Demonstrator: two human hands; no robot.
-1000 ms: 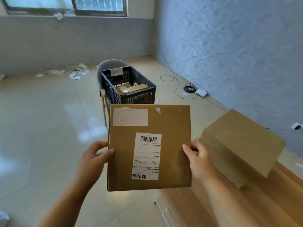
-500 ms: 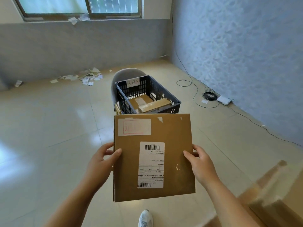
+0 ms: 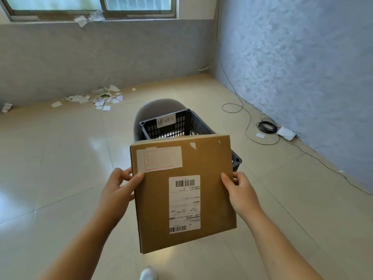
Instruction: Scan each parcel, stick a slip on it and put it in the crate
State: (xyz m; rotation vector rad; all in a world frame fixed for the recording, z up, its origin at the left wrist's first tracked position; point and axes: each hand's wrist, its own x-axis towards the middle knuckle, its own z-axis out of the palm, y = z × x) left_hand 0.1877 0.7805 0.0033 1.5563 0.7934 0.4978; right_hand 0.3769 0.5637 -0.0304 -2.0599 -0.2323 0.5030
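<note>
A flat brown cardboard parcel (image 3: pixel 214 174) is held in front of me by both hands. My left hand (image 3: pixel 117 190) grips its left edge, thumb on the top face. My right hand (image 3: pixel 240 190) grips its right edge the same way. A white barcode label (image 3: pixel 184 204) sits on the parcel's middle, and a pale slip with red print (image 3: pixel 159 158) is stuck near its top left corner. Just beyond the parcel stands the dark plastic crate (image 3: pixel 187 124), on a chair (image 3: pixel 157 106). The parcel hides most of the crate's inside.
Torn paper scraps (image 3: pixel 96 98) litter the floor by the far wall. A black cable coil (image 3: pixel 266 126) and a white box (image 3: pixel 286 133) lie along the right wall. My white shoe (image 3: pixel 148 273) shows at the bottom edge.
I have turned left and come closer to the crate with the parcel. The wooden table and the box on it have left the view. The parcel now covers the crate's near part.
</note>
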